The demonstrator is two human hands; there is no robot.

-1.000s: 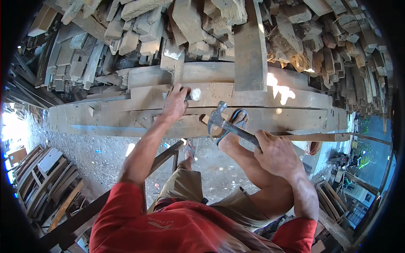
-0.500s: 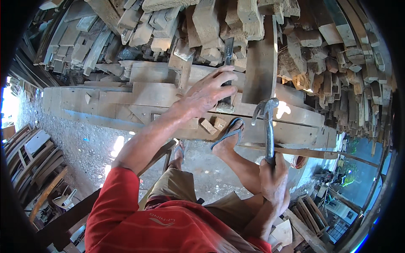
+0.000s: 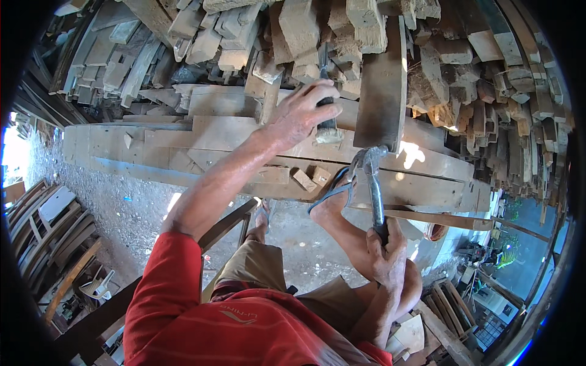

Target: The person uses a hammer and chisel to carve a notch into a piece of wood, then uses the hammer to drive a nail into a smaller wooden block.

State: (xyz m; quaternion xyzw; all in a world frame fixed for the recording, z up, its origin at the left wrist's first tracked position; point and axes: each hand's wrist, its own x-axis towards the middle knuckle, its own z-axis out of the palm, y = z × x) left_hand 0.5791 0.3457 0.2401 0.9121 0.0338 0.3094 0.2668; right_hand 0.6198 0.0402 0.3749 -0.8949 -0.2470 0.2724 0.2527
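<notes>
My left hand [image 3: 304,114] is closed around a narrow dark tool that looks like a chisel [image 3: 323,58]. Its flat dark length sticks out beyond my fingers toward the stacked wood, and its other end meets a pale wood piece [image 3: 329,135] on the planks. A claw hammer [image 3: 376,192] is gripped by its dark handle in my right hand [image 3: 388,256], its metal head raised to the right of my left hand. Two small wood blocks [image 3: 303,180] lie on the plank [image 3: 421,186]. My foot in a blue flip-flop [image 3: 337,192] rests beside them.
Rough timber pieces [image 3: 305,30] are piled across the far side. A wide board [image 3: 381,91] leans out of the pile near the hammer head. Curved wooden parts [image 3: 58,229] are stacked at left, and a dark wooden frame bar [image 3: 229,222] stands by my left leg.
The hammer has moved a little to the left, with its head tilting left. My left hand and the chisel-like tool have shifted slightly, and the tool's far end stands farther away.
</notes>
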